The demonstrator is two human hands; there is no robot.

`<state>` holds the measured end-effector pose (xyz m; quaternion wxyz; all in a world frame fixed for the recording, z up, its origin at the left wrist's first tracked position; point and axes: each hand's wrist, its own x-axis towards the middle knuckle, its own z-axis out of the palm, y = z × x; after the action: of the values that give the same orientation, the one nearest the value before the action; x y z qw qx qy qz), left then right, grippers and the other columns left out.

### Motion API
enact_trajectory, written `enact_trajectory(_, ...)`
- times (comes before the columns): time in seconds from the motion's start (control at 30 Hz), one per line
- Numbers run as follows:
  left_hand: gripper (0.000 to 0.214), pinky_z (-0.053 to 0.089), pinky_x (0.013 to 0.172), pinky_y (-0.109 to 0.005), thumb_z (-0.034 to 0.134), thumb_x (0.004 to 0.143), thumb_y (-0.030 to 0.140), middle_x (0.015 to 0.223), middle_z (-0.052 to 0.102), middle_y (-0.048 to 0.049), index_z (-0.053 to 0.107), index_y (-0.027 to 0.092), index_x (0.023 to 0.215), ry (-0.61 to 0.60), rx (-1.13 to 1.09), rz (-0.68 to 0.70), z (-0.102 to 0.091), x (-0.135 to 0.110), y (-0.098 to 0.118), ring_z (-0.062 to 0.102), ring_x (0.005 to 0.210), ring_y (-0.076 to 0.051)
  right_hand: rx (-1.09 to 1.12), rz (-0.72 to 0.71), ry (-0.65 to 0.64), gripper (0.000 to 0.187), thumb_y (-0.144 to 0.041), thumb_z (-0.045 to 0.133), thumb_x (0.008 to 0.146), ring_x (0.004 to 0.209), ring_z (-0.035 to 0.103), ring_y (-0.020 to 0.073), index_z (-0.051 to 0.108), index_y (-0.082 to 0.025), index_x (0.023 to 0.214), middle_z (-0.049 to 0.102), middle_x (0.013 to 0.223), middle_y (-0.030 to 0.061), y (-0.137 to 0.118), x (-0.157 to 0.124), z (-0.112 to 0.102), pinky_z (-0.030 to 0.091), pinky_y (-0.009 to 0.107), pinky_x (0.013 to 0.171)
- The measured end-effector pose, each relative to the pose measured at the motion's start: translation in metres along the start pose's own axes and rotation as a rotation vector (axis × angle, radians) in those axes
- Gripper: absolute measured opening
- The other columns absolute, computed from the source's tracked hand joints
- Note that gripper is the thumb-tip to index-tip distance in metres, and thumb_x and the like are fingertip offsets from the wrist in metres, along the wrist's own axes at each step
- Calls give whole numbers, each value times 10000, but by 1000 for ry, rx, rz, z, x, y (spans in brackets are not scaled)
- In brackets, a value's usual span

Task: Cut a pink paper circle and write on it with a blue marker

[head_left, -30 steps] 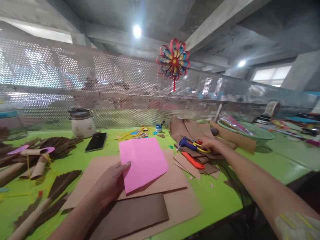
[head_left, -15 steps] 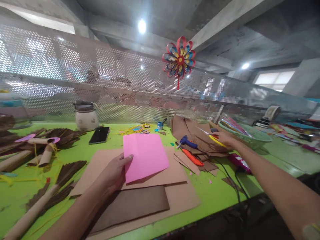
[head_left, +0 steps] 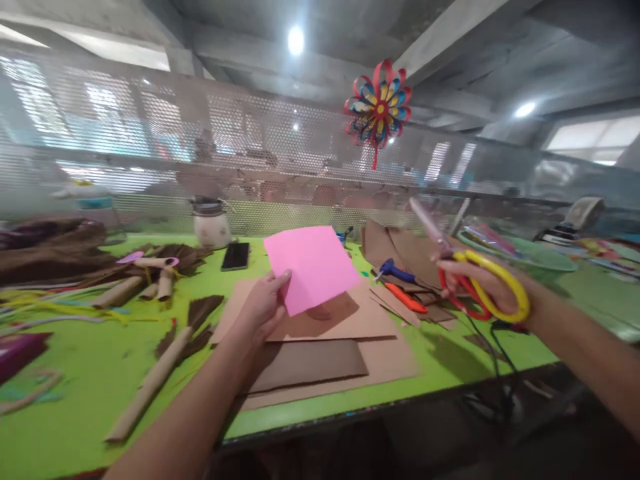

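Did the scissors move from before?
Yes: lifted by the right hand, the scissors moved rightward and nearer the camera, away from the blue glue gun.

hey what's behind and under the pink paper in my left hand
Under the pink paper, a tan sheet shows, with a shadow on it. Past its upper right corner, a small blue thing pokes out, mostly hidden. Whatever else the paper covers can't be seen.

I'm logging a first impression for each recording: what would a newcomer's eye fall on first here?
Probably the bright pink paper, held up near the middle by the left hand over brown sheets on the green table. Next, at right, the scissors with red and yellow handles, raised in the right hand. High at the back, a many-coloured flower ornament stands out against the perforated screen.
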<state>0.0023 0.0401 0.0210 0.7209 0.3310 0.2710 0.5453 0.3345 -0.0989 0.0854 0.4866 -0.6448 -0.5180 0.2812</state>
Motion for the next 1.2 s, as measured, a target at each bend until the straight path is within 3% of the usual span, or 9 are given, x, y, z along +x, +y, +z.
enact_trajectory(0.1,219,576,872,-298,578,877,56,893,766,-75,665,108,1071,50,-76,86,-3,0,7,718,777,-162,-31,-28,-273,354,-292,729,710,692,631,177,658,-216,1048,672,779,20,-5,-38,63,516,262,616)
enact_trajectory(0.17,224,559,918,-303,558,893,53,921,765,-75,659,114,1083,70,-127,134,-5,0,12,720,819,-157,44,-76,-407,415,-340,652,749,756,649,205,645,-206,1142,687,858,55,0,-53,101,513,270,596)
enact_trajectory(0.23,232,543,955,-321,550,903,61,975,761,-90,655,116,1103,86,-177,178,-8,1,18,719,880,-168,-36,-86,-533,359,-367,677,713,659,622,187,683,-208,1035,675,792,40,7,-58,129,470,248,507)
enact_trajectory(0.3,260,530,980,-326,550,906,65,1033,754,-97,644,126,1140,109,-224,219,-11,2,24,711,939,-173,-78,-117,-532,251,-379,672,739,630,602,173,701,-214,926,655,730,22,14,-53,145,460,240,513)
enact_trajectory(0.53,265,534,974,-289,493,934,44,1007,755,-89,626,133,1145,167,-319,255,-14,5,28,707,967,-163,-267,-259,-396,301,-503,682,776,698,604,206,696,-207,827,628,662,18,18,-23,157,486,260,582)
enact_trajectory(0.7,246,529,991,-329,511,918,33,972,758,-102,634,100,1120,129,-313,232,-7,1,18,715,936,-177,-226,-221,-413,354,-555,610,839,629,569,167,661,-208,890,607,707,8,5,-30,174,450,250,559)
enact_trajectory(0.87,212,496,1035,-374,551,897,49,1008,755,-127,648,96,1080,91,-281,237,-1,-4,10,699,1028,-217,-109,-189,-359,543,-698,512,839,520,476,126,647,-178,920,509,639,-13,6,-34,188,406,244,484)
enact_trajectory(1.0,153,485,1044,-386,565,898,65,1027,753,-127,655,109,1014,71,-259,247,3,-8,7,695,1046,-223,-67,-186,-328,652,-752,480,824,542,461,132,665,-158,1022,494,634,-4,14,-33,190,408,246,482)
enact_trajectory(1.2,121,466,1059,-374,587,886,63,1028,751,-121,646,115,977,70,-244,266,5,-9,5,685,1070,-219,-94,-201,-275,660,-752,532,787,521,458,122,677,-163,1047,553,658,7,10,-35,188,403,249,488)
